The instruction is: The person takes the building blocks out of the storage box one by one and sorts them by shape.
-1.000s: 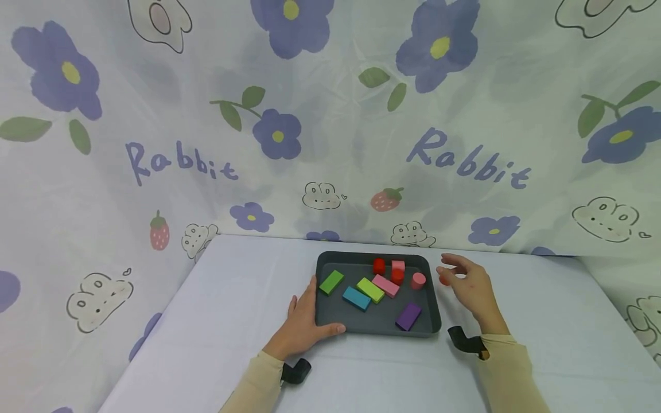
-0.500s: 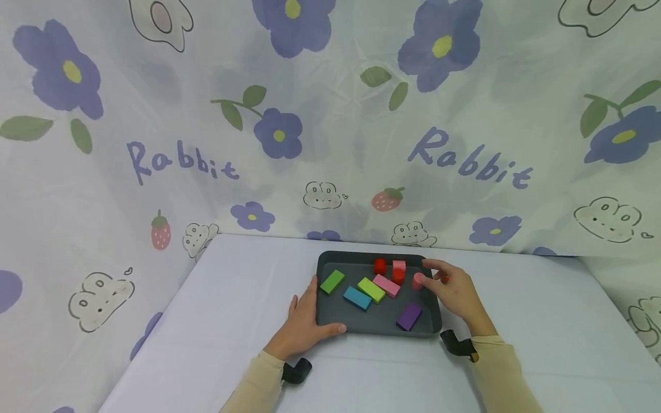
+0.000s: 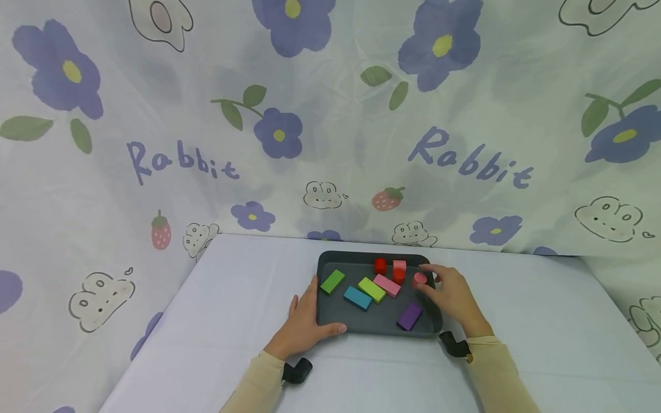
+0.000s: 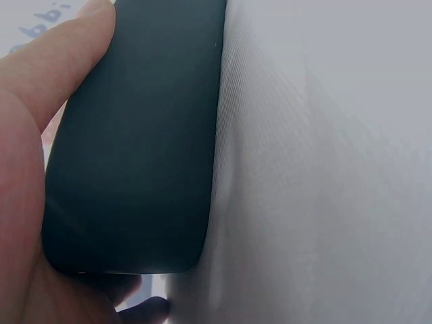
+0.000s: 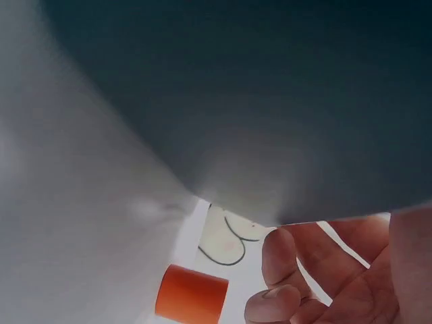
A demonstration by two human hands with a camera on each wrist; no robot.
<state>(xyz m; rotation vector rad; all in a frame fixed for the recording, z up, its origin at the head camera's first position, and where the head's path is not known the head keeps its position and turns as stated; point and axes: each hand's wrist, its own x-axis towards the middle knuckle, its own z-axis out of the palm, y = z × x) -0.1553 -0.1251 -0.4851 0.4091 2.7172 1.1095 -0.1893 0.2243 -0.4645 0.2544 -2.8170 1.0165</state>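
My left hand (image 3: 301, 331) rests on the near left corner of a dark grey tray (image 3: 369, 322), thumb along the front rim and fingers straight along the left side. In the left wrist view, the thumb (image 4: 74, 47) lies against the tray's dark outer wall. At the tray's right end, my right hand (image 3: 455, 293) pinches a pink cylinder (image 3: 419, 278) between thumb and fingers; the cylinder leans slightly. An orange cylinder (image 5: 192, 295) lies on the table outside the tray in the right wrist view, hidden by the hand in the head view.
Inside the tray lie green (image 3: 333, 282), blue (image 3: 357, 298), yellow-green (image 3: 372, 290), pink (image 3: 387, 285) and purple (image 3: 409, 316) blocks. A red piece (image 3: 380, 265) and a pink arch-like block (image 3: 399, 267) with a red cylinder (image 3: 399, 277) are at the back. White cloth (image 3: 248, 287) covers the table.
My right hand has come leftward from beside the tray, over its right rim, and taken hold of the pink cylinder, which has tilted a little. The left hand and tray stay put.
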